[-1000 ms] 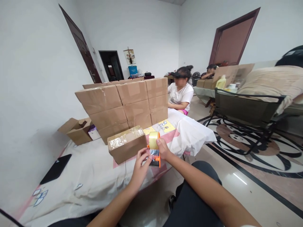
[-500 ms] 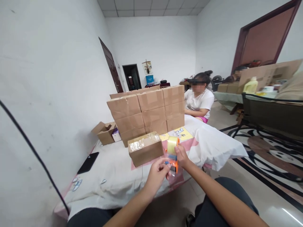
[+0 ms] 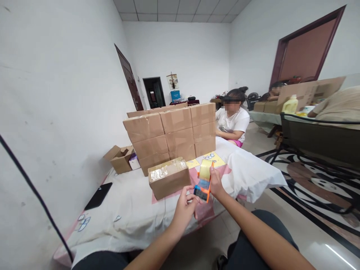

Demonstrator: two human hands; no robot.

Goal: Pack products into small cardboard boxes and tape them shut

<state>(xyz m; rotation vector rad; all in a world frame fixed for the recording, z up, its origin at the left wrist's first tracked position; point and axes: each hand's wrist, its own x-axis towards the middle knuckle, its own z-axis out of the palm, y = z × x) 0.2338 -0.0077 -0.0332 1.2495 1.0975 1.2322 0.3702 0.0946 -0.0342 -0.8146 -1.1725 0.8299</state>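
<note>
My right hand (image 3: 216,182) grips an orange tape dispenser (image 3: 204,183) that carries a yellowish roll of tape. My left hand (image 3: 186,206) pinches the clear tape end just below the dispenser's blade, fingers closed on it. Both hands hover over the near edge of a low table under a white cloth (image 3: 126,210). A taped cardboard box (image 3: 169,179) lies on the cloth right behind and to the left of my hands.
A wall of stacked sealed boxes (image 3: 171,133) stands behind the single box. An open carton (image 3: 119,158) and a black tablet (image 3: 98,195) lie to the left. A person in a white shirt (image 3: 233,122) sits across. A dark folding cot (image 3: 320,138) is on the right.
The head camera has swung a little, so the scene has shifted. The dispenser has tilted and dropped slightly, and my left hand stays pinched on the tape end beneath it.
</note>
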